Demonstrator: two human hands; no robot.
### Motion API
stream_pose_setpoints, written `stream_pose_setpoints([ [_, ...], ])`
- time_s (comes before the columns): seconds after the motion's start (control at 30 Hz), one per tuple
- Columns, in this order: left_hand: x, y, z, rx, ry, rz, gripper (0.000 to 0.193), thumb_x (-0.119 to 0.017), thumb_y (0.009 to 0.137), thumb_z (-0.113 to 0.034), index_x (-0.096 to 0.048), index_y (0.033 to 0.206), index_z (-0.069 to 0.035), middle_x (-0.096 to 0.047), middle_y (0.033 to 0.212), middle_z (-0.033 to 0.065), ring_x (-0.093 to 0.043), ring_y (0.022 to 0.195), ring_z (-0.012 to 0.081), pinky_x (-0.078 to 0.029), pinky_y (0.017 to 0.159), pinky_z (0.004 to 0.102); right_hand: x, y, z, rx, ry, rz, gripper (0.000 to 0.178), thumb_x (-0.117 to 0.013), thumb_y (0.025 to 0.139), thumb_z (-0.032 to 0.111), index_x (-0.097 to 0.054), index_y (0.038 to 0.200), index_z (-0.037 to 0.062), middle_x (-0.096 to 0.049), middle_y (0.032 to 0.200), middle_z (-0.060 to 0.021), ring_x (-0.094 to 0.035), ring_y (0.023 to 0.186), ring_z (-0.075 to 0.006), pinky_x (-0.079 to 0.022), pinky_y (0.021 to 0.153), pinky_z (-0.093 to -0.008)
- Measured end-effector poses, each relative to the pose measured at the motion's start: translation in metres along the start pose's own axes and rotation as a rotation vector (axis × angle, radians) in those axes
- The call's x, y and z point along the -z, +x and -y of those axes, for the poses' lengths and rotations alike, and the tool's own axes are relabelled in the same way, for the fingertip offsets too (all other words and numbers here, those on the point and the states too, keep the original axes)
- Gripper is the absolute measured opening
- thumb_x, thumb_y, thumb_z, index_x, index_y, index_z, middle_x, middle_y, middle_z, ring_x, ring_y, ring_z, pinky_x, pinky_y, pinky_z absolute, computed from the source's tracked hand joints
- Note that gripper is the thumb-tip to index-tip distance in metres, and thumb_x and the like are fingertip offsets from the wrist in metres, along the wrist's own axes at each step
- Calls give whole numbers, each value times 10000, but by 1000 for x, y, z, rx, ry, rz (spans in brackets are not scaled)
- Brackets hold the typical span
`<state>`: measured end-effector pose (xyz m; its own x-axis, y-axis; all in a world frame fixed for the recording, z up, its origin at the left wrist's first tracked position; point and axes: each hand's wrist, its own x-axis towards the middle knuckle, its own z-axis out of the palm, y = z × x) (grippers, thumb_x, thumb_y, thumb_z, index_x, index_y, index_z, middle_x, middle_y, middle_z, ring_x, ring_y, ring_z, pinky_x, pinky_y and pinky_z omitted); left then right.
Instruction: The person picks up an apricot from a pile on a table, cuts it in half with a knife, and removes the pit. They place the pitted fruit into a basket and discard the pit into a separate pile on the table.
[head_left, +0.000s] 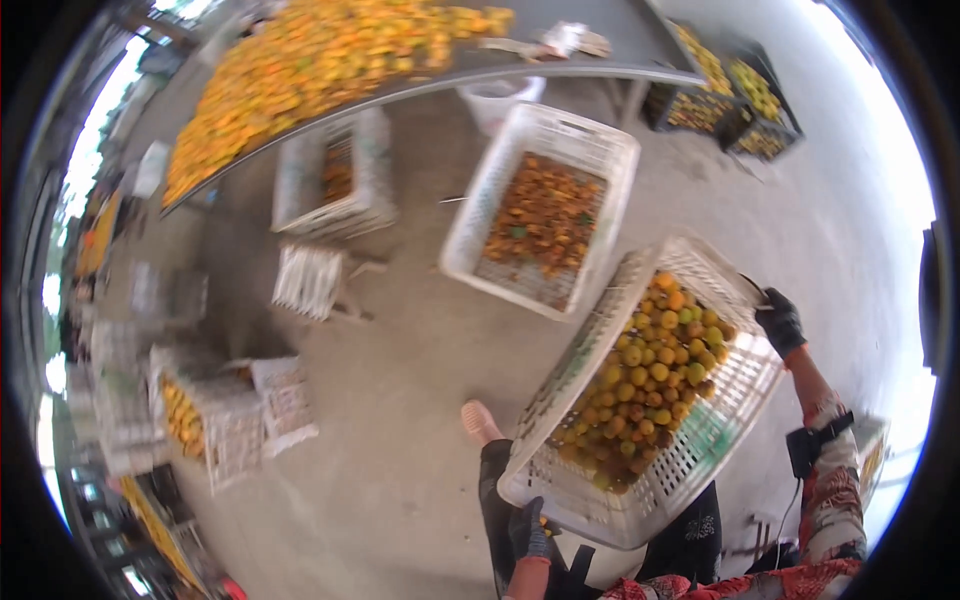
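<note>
White crate (592,524), yellow-green fruit (652,372); red-patterned sleeve (832,492)

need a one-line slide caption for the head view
Gloved left hand and right hand hold a pale slatted crate part-filled with round yellow-green fruit.

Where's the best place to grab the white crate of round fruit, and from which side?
I'd take the white crate by the rims of its two short ends, one hand from each end: it is long, with loose fruit heaped toward its far long side, so opposite holds should steady it best. The left hand and right hand are at those ends.
</note>
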<state>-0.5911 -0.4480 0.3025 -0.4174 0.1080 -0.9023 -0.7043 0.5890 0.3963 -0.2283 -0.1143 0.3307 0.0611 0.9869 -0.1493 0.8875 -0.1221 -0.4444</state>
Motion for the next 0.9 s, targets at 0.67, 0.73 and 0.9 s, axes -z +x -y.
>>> stream_pose_setpoints([
  [0.67, 560, -53, -534, -176, -232, 13, 225, -618, 740, -268, -539, 705, -60, -482, 557, 35, -456, 444, 117, -368, 390, 252, 23, -158, 841, 392, 21, -59, 414, -576, 629, 99, -559, 1040, 48, -605, 908, -113, -568, 829, -210, -436, 747, -297],
  [0.73, 575, -52, -590, -195, -298, 3, 228, -619, 738, -262, -525, 692, -60, -469, 546, 35, -450, 424, 122, -364, 376, 255, -8, -121, 900, 458, 22, -69, 396, -594, 639, 113, -559, 1029, 51, -601, 901, -114, -565, 839, -227, -434, 755, -313],
  [0.9, 624, -11, -712, -282, -476, -177, 211, -609, 734, -228, -506, 690, -49, -455, 513, 44, -439, 349, 152, -356, 332, 256, -107, -69, 1083, 608, 85, -8, 400, -633, 648, 134, -543, 1021, 22, -590, 878, -134, -558, 833, -264, -432, 763, -349],
])
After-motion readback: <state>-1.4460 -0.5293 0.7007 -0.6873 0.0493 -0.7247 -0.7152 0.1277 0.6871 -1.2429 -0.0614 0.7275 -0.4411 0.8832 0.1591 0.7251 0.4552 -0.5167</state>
